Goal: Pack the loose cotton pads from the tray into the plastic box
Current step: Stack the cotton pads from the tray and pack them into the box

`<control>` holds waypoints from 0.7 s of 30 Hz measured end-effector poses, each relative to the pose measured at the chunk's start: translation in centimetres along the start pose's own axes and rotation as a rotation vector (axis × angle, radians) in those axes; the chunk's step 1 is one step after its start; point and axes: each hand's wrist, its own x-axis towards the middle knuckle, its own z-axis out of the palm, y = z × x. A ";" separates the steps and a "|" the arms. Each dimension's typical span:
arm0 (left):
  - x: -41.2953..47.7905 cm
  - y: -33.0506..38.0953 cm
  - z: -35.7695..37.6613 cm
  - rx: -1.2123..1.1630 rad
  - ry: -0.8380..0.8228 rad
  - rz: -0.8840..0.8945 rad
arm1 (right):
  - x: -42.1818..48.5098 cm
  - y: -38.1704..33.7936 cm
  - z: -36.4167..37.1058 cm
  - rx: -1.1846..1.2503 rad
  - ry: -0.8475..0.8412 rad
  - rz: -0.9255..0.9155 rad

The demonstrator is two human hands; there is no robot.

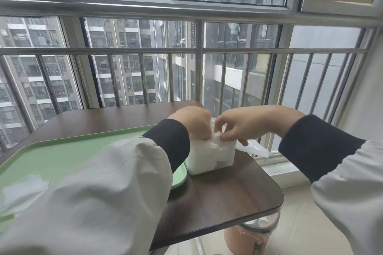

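The right hand [244, 124] is pinching cotton pads [216, 138] at the mouth of the plastic box [211, 158], on the table [228, 192] just beside the tray [62, 151]; the left hand [190, 122] is reaching inside, its grip hidden. Light, soft and compressible, the pads are probably best pinched by their edges.

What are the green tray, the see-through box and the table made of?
Green tray: probably plastic, smooth with a soft sheen and a moulded rim. Box: cloudy, thin-walled plastic; the white pads show through it. Table: dark wood-grain top, glossy enough to reflect light; real wood or laminate, cannot tell.
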 end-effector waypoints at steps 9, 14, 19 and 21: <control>-0.1 0.2 0.0 -0.084 -0.039 -0.021 | 0.8 -1.4 1.1 -0.182 0.142 -0.036; -1.3 0.4 -0.6 -0.153 -0.098 -0.010 | 0.1 -1.2 0.7 -0.085 0.202 -0.021; -3.2 -0.3 -1.7 -0.382 -0.104 0.051 | -0.5 -2.0 0.3 -0.022 0.367 -0.018; -4.5 -1.2 -2.4 -0.444 -0.051 0.077 | -0.4 -2.7 0.1 0.036 0.431 -0.052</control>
